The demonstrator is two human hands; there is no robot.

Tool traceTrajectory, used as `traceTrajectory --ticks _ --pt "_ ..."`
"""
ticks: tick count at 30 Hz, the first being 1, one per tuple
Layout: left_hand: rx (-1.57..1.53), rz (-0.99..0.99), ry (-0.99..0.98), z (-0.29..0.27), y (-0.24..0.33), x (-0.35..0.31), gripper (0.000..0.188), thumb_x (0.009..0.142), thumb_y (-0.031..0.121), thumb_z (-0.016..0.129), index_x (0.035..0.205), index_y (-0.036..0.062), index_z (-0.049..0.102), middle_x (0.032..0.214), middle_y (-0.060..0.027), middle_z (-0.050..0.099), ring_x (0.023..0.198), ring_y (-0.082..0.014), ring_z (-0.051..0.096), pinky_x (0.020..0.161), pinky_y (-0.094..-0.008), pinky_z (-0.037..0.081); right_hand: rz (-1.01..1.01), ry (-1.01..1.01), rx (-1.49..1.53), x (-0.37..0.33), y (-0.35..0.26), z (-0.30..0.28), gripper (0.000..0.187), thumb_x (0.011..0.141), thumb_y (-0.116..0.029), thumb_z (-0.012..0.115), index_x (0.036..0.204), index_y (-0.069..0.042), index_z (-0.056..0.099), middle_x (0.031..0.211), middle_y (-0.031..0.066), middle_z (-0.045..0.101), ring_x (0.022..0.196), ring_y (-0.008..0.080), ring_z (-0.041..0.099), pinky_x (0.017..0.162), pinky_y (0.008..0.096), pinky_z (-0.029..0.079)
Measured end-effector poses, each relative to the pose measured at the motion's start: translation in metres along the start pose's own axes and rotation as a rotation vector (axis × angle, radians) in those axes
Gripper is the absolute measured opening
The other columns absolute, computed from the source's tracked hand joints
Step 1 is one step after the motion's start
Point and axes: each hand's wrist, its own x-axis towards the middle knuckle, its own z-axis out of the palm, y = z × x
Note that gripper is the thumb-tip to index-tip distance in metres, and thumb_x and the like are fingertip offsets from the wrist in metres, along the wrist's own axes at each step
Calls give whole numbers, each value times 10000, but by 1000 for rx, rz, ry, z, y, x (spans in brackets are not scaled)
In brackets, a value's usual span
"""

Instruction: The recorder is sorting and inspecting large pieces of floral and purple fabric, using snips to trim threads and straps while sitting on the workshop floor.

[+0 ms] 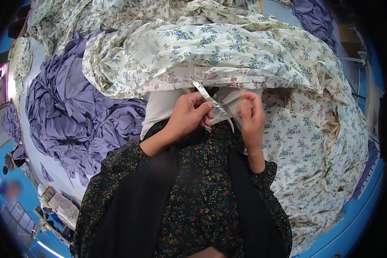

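Observation:
My left hand is closed in a pinch on a narrow floral fabric strip. The strip runs up to the hem of a white floral cloth, and its lower end hangs past my fingers towards my lap. Level with it on the right, my right hand is raised with curled fingers and is blurred by motion. A smeared grey shape reaches from those fingers towards the strip; its kind cannot be made out. White fabric lies over my lap beneath both hands.
A large heap of purple cloth lies on the left. More floral cloth spreads down the right side, over a pale table. At lower left stands a container with folded cloth, and a person is farther off.

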Motion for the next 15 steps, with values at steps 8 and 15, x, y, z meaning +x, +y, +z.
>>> traceTrajectory --ticks 8,15 --pt "-49 36 -24 -4 -9 -2 170 997 139 565 1047 -14 618 804 -57 661 643 -98 625 569 -230 509 -100 -188 -180 -19 -8 18 217 975 -248 594 958 -31 591 651 98 623 538 194 578 530 318 416" --pt "-168 62 -61 -5 -13 -2 189 1003 127 554 1100 -27 608 829 -91 662 692 -151 657 618 -267 551 -118 -186 -103 -20 -4 20 210 978 -227 597 929 -23 588 602 69 561 510 128 487 505 294 376"
